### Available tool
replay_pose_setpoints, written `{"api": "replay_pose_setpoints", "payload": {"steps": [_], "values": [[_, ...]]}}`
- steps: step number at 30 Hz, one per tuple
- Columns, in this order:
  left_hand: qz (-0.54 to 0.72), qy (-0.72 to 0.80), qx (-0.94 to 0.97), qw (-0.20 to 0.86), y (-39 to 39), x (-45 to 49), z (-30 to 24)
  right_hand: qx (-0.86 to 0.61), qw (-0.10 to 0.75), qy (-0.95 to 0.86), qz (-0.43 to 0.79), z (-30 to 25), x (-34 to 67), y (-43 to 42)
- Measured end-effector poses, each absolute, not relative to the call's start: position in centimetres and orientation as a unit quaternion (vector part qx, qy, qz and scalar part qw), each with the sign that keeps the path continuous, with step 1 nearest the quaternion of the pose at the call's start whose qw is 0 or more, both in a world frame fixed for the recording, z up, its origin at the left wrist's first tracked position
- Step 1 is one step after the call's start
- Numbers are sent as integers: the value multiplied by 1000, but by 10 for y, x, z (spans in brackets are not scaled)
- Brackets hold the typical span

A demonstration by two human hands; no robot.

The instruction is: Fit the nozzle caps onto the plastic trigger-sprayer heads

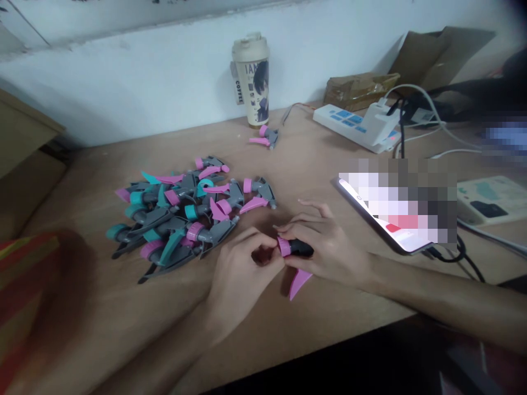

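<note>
A spray-nozzle head (297, 249) with a dark body, a pink collar and a pink trigger sits between both hands near the table's front edge. My right hand (329, 247) grips its dark body, fingers curled around it. My left hand (242, 263) pinches at the pink collar end. Just left of my hands lies a pile of several grey spray heads (185, 214) with pink and teal collars and triggers.
A lone grey-and-pink spray head (267, 137) lies near a beige coffee tumbler (251, 79) at the back. A white power strip (358, 125) with cables, a phone (387, 214) and a white device (492, 198) occupy the right side. Cardboard (436, 55) leans on the wall.
</note>
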State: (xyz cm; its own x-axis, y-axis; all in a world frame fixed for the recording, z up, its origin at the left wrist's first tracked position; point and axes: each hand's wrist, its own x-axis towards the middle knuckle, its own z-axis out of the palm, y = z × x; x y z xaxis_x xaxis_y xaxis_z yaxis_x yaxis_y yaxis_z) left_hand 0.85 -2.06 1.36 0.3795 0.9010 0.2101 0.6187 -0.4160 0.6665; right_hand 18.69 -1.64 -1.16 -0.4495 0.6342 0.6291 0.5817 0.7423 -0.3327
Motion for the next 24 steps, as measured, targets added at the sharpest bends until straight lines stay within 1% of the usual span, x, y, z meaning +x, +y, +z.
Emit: {"api": "replay_pose_setpoints", "payload": {"steps": [8,12,13,15,17,19,21,24], "values": [[287,502,797,173,-23,10,15,-375,386,-842,41,-9,187,-15],[317,532,770,152,-10,-3,15,-418,385,-822,24,-1,191,-16],[333,539,755,172,-7,-6,16,-435,387,-813,22,1,192,-17],[361,536,715,265,-2,-10,18,-456,397,-796,39,4,194,-17],[364,515,677,380,-1,-8,21,-454,412,-784,94,6,196,-16],[350,486,658,457,-4,-4,25,-429,430,-779,155,6,196,-15],[342,465,659,483,-7,0,28,-406,440,-779,184,6,197,-14],[340,454,670,479,-9,1,28,-396,435,-789,179,7,197,-13]]}}
